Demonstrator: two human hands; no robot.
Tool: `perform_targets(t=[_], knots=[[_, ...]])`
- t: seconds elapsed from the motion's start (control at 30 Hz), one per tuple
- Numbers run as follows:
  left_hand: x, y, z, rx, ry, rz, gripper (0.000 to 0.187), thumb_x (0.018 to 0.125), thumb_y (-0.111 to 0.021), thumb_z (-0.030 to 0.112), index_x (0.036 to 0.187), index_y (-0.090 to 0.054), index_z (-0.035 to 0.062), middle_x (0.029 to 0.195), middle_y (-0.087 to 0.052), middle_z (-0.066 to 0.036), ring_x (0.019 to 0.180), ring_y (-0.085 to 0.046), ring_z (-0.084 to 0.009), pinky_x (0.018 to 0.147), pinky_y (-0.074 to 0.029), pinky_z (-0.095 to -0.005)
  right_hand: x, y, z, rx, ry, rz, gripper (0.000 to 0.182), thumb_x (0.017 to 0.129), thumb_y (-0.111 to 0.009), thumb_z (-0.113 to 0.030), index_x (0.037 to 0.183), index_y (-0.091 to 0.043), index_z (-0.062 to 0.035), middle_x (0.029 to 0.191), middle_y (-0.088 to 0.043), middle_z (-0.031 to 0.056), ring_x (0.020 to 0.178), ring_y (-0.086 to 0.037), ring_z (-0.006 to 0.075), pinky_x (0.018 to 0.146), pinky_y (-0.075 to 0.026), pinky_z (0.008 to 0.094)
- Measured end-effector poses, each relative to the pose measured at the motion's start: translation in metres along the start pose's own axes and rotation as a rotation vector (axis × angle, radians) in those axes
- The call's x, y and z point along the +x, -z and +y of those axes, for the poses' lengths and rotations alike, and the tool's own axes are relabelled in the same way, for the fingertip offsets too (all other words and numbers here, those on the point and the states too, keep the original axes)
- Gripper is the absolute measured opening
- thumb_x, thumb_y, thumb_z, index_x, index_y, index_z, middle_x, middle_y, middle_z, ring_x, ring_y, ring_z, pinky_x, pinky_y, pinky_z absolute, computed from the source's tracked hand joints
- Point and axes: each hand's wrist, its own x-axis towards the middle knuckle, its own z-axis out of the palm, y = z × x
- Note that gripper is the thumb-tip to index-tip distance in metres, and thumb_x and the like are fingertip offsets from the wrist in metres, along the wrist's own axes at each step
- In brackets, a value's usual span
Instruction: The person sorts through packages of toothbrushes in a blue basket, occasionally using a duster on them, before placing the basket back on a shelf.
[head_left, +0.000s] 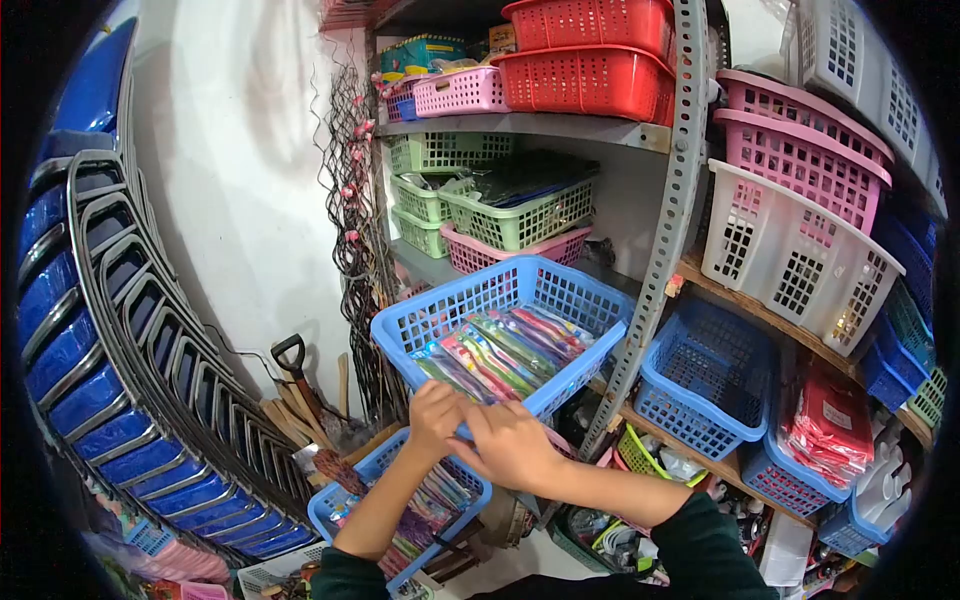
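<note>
Both hands meet at the near rim of a blue basket [500, 300], which sits tilted toward the viewer at shelf height, in front of the grey metal upright [668, 200]. The left hand [436, 412] curls its fingers over the rim at the near corner and has hold of it. The right hand [512, 445] lies just beside and partly over the left, fingers bent against the same rim; whether it clamps the rim or only rests on it cannot be told. The basket holds a row of packaged toothbrushes [505, 352] lying side by side. Directly below the forearms stands a second blue basket [345, 500] with similar packets. To the right, empty blue baskets [700, 385] occupy a wooden shelf; green baskets [515, 215] and red baskets [585, 60] fill the shelves above.
</note>
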Motion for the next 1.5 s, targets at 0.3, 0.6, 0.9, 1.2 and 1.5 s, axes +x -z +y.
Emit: perform_targets(t=[0.3, 0.6, 0.9, 1.2, 1.5], knots=[[0.028, -0.043, -0.009, 0.043, -0.129, -0.025, 0.035, 0.062, -0.062, 0.035, 0.070, -0.056, 0.0020, 0.081, -0.060, -0.010, 0.072, -0.057, -0.0261, 0.065, -0.044, -0.0370, -0.017, 0.021, 0.053, -0.036, 0.028, 0.007, 0.050, 0.081, -0.066, -0.028, 0.119, -0.050, 0.0012, 0.078, -0.059, 0.0114, 0.071, -0.058, 0.0259, 0.068, -0.043, 0.0348], [0.045, -0.078, -0.038, -0.063, 0.055, -0.257, 0.045, 0.052, -0.077, 0.028, 0.084, -0.054, 0.0057, 0.087, -0.054, -0.009, 0.087, -0.052, -0.0287, 0.081, -0.040, -0.0392, -0.019, 0.012, 0.099, -0.190, -0.011, 0.126, 0.027, 0.079, -0.064, -0.016, 0.104, -0.059, -0.0078, 0.084, -0.054, 0.0082, 0.081, -0.053, 0.0255, 0.076, -0.041, 0.0368], [0.071, -0.159, -0.060, -0.071, 0.053, -0.322, 0.050, 0.061, -0.076, 0.024, 0.098, -0.052, 0.0011, 0.104, -0.055, -0.015, 0.102, -0.050, -0.0329, 0.093, -0.037, -0.0433, -0.019, -0.011, 0.156, -0.407, -0.197, 0.172, 0.032, 0.072, -0.056, -0.005, 0.103, -0.057, -0.0009, 0.090, -0.057, 0.0132, 0.089, -0.054, 0.0301, 0.087, -0.042, 0.0408], [0.075, -0.185, -0.054, 0.014, 0.089, -0.260, 0.043, 0.066, -0.073, 0.020, 0.099, -0.050, 0.0025, 0.103, -0.052, -0.013, 0.107, -0.047, -0.0316, 0.097, -0.035, -0.0427, -0.020, -0.025, 0.166, -0.539, -0.380, 0.192, 0.044, 0.075, -0.054, -0.003, 0.118, -0.048, 0.0009, 0.123, -0.050, 0.0199, 0.125, -0.040, 0.0368, 0.107, -0.028, 0.0473], [0.025, -0.125, -0.001, -0.014, 0.315, -0.311, 0.050, 0.078, -0.057, 0.007, 0.126, -0.045, 0.0030, 0.123, -0.051, -0.012, 0.112, -0.048, -0.0299, 0.095, -0.037, -0.0417, -0.038, -0.033, 0.111, -0.206, -0.485, 0.202, 0.070, 0.071, -0.064, -0.001, 0.135, -0.037, -0.0065, 0.141, -0.028, 0.0234, 0.134, -0.018, 0.0473, 0.107, -0.023, 0.0534]])
